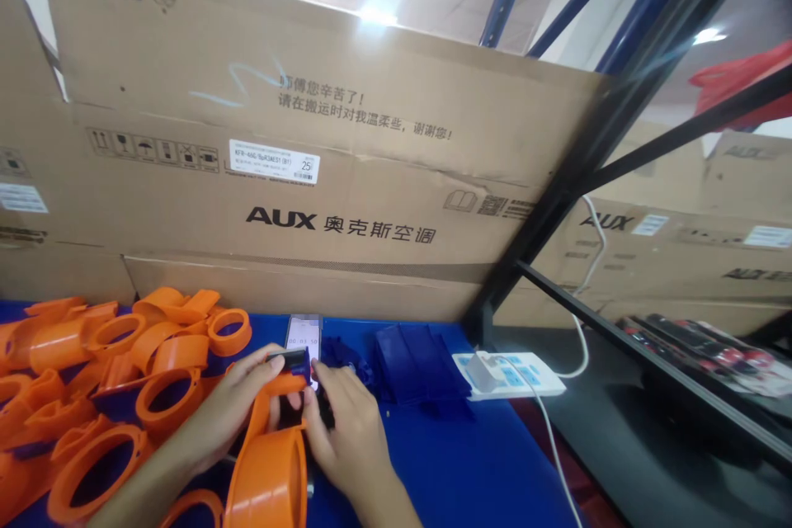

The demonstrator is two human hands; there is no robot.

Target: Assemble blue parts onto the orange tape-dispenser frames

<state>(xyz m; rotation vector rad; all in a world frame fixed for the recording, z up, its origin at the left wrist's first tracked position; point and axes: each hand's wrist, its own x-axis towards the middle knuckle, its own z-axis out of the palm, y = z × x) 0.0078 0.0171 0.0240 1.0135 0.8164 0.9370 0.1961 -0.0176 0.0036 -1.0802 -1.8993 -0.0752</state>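
Both my hands are at an orange plastic tape dispenser (269, 474), its round hub toward me and its narrow end pointing away. My left hand (238, 396) is closed around the narrow end, the thumb on a dark blue piece (290, 361) at the tip. From the other side my right hand (352, 425) pinches the same end, its thumb and fingers bent against the blue piece and the orange edge. My fingers partly hide how the two parts meet. Just behind them lies a phone (303, 332) showing a timer.
Several orange dispenser bodies (99, 483) are heaped on the left of the blue table (445, 470). Dark blue flat parts (421, 363) lie right of the phone. Beyond them is a white power strip (511, 375) with cords. A large cardboard box (371, 280) stands behind.
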